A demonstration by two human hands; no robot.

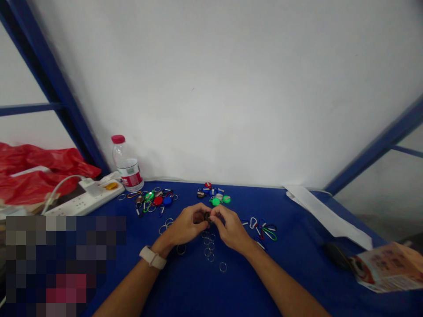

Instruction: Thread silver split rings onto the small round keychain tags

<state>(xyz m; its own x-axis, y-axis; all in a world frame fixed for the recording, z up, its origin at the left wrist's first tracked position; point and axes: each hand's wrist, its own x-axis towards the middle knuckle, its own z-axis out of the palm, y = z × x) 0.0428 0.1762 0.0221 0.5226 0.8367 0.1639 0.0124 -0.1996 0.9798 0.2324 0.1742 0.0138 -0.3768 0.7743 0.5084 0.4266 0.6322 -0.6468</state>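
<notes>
My left hand [191, 223], with a pale watch strap on the wrist, is closed around a small dark badge reel [207, 216]. The fingertips of my right hand [228, 223] pinch at the same reel from the other side; its finer parts are hidden by the fingers. Just below the hands lie several loose metal split rings [209, 252]. Larger rings [165, 225] sit left of my left hand. Behind the hands is a pile of coloured badge reels [216, 201]. Coloured carabiners [264, 229] lie to the right of my right hand.
Reels joined with carabiners and rings [158, 200] form a heap at the left, by a red-capped bottle [127, 165]. Left of it are a power strip [82, 200] and red plastic [42, 165]. White paper [327, 215] and a box [390, 267] are at the right.
</notes>
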